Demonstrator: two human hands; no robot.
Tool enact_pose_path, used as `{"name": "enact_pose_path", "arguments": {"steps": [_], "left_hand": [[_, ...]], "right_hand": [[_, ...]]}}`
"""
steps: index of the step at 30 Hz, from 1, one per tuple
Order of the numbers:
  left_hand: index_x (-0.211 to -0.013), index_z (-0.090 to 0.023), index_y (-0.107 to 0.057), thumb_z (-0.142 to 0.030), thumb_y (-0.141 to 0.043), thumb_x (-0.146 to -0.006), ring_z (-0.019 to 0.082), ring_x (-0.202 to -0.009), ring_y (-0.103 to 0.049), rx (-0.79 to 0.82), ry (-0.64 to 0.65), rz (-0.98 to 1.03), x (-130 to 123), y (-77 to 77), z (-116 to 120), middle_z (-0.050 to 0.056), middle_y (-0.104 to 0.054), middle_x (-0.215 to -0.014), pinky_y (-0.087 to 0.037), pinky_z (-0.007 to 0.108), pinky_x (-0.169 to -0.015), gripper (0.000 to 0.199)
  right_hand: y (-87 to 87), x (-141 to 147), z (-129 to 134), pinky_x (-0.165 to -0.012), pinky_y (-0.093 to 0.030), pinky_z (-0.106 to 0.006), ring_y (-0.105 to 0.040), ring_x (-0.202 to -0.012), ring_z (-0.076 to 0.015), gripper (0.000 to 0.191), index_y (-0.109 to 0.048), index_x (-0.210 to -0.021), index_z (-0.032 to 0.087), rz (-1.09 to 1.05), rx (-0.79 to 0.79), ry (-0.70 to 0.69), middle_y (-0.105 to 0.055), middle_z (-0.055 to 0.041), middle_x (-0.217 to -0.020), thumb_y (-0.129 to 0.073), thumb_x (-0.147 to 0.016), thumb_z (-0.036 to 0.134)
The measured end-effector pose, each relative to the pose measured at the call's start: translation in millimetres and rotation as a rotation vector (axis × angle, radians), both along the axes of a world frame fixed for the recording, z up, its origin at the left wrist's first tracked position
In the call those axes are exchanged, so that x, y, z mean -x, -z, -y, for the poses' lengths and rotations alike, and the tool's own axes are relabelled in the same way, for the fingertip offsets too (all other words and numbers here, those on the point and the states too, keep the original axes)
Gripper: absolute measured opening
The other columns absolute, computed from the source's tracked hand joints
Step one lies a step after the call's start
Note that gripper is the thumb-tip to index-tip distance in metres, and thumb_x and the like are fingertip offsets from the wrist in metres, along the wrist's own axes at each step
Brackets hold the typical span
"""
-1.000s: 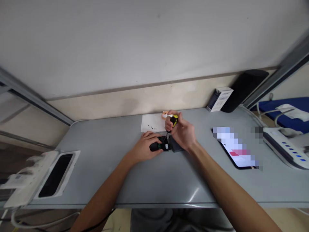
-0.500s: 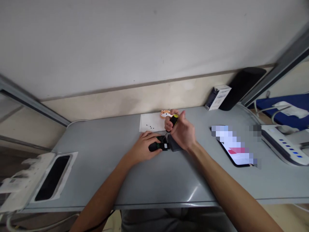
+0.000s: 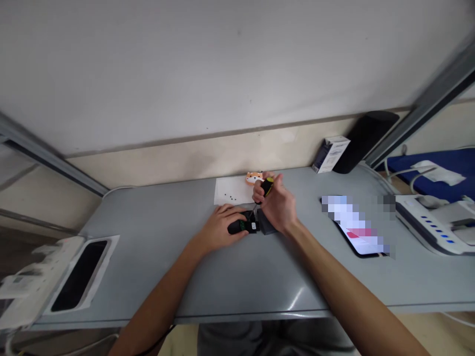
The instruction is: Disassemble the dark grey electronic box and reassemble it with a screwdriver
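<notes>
My left hand [image 3: 220, 228] is closed around a small opened black device [image 3: 235, 227], pressing it against the grey table. Green, perhaps a circuit board, shows inside the device, and a small white label is on its right part. A screwdriver [image 3: 267, 186] with a black and yellow handle is in the closed fingers of my right hand [image 3: 279, 205]. Its thin shaft slants down to the device; the exact contact of the tip is too small to make out. Beside the device, partly under my right hand, lies a dark grey flat block [image 3: 266, 226].
Several tiny dark pieces, perhaps screws, lie on white paper [image 3: 224, 188] behind my hands, beside an orange-and-white animal-face item [image 3: 254, 178]. A lit phone [image 3: 352, 225] and power strip [image 3: 426, 222] are right; a dark phone [image 3: 79, 274] is left. A box [image 3: 332, 153] and black cylinder [image 3: 365, 141] stand behind.
The view has shifted slightly. Both hands keep nearly the same pose, with the screwdriver still angled into the black device.
</notes>
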State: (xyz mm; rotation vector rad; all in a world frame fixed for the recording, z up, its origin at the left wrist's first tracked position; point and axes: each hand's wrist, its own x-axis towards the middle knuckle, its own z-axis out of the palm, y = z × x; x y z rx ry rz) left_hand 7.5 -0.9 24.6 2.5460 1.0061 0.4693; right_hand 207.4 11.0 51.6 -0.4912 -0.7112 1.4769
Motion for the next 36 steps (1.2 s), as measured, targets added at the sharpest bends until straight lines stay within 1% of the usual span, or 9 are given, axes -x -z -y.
{"name": "enact_pose_path", "arguments": {"steps": [8,16,19,24,28,29,31,34,36], "left_hand": [[-0.113,-0.025,-0.074,-0.030,-0.076,-0.093,0.027,-0.125,-0.059,-0.021,-0.006,-0.011,0,-1.9,1,0.004,-0.071,-0.138,-0.045,0.046,-0.112,0.020],[-0.112,-0.027,-0.075,-0.029,-0.073,-0.095,0.026,-0.129,-0.059,-0.017,0.012,0.002,1,-3.0,1,0.002,-0.070,-0.140,-0.044,0.046,-0.114,0.018],[-0.110,-0.026,-0.075,-0.029,-0.074,-0.094,0.026,-0.128,-0.059,-0.008,0.006,0.000,2,-3.4,2,0.003,-0.070,-0.140,-0.045,0.047,-0.114,0.016],[-0.108,-0.025,-0.075,-0.030,-0.077,-0.092,0.027,-0.128,-0.060,-0.005,-0.004,0.001,-3,0.1,0,0.004,-0.071,-0.138,-0.045,0.049,-0.114,0.017],[-0.119,-0.027,-0.072,-0.038,-0.076,-0.091,0.027,-0.134,-0.058,0.027,-0.032,0.008,7,-15.1,2,0.005,-0.067,-0.144,-0.046,0.047,-0.117,0.030],[-0.123,-0.026,-0.071,-0.042,-0.075,-0.091,0.028,-0.134,-0.058,0.013,-0.102,0.014,19,-23.3,6,0.007,-0.066,-0.146,-0.047,0.047,-0.116,0.036],[-0.123,-0.023,-0.069,-0.045,-0.061,-0.098,0.029,-0.127,-0.064,-0.064,-0.416,0.021,56,-41.5,21,0.010,-0.070,-0.136,-0.048,0.048,-0.114,0.035],[-0.130,-0.010,-0.063,-0.051,-0.048,-0.096,0.036,-0.115,-0.069,-0.321,-1.140,-0.063,138,-60.3,58,0.020,-0.070,-0.127,-0.055,0.053,-0.103,0.055],[-0.136,0.000,-0.059,-0.058,-0.051,-0.087,0.046,-0.123,-0.065,-0.339,-1.479,-0.297,192,-59.7,85,0.029,-0.068,-0.127,-0.052,0.059,-0.104,0.076]], "right_hand": [[0.0,-4,-3,-0.069,-0.046,-0.032,-0.054,-0.073,-0.0171,0.035,-0.058,-0.087,0.024,0.136,-0.056,0.015,-0.057,-0.0018,-0.083,-0.074,-0.088,0.055],[-1.2,3,6,-0.056,-0.035,-0.027,-0.037,-0.058,-0.0134,0.035,-0.052,-0.088,0.027,0.047,-0.088,-0.004,-0.042,0.0041,-0.070,-0.074,-0.090,0.055],[-0.6,3,4,-0.059,-0.038,-0.028,-0.042,-0.062,-0.0137,0.039,-0.048,-0.082,0.026,0.101,-0.102,0.034,-0.046,0.0035,-0.073,-0.078,-0.088,0.050],[-3.0,-3,1,-0.069,-0.045,-0.034,-0.052,-0.072,-0.0185,0.030,-0.061,-0.089,0.024,0.175,-0.089,-0.037,-0.055,-0.0025,-0.080,-0.066,-0.094,0.053],[-4.7,-4,3,-0.067,-0.043,-0.033,-0.047,-0.067,-0.0185,0.029,-0.062,-0.089,0.025,0.154,-0.086,-0.038,-0.051,-0.0018,-0.075,-0.062,-0.096,0.052],[-4.9,-4,4,-0.067,-0.043,-0.034,-0.047,-0.067,-0.0186,0.029,-0.062,-0.089,0.024,0.156,-0.089,-0.043,-0.051,-0.0018,-0.075,-0.060,-0.097,0.052],[-5.1,-3,4,-0.067,-0.043,-0.034,-0.047,-0.068,-0.0188,0.031,-0.062,-0.089,0.024,0.163,-0.093,-0.063,-0.050,-0.0020,-0.075,-0.058,-0.098,0.053],[-4.4,-2,4,-0.068,-0.043,-0.033,-0.048,-0.069,-0.0187,0.032,-0.062,-0.089,0.024,0.159,-0.092,-0.066,-0.051,-0.0022,-0.075,-0.059,-0.098,0.054],[-3.4,-1,3,-0.068,-0.043,-0.033,-0.048,-0.070,-0.0187,0.031,-0.063,-0.088,0.024,0.151,-0.088,-0.057,-0.051,-0.0024,-0.076,-0.062,-0.096,0.054]]}}
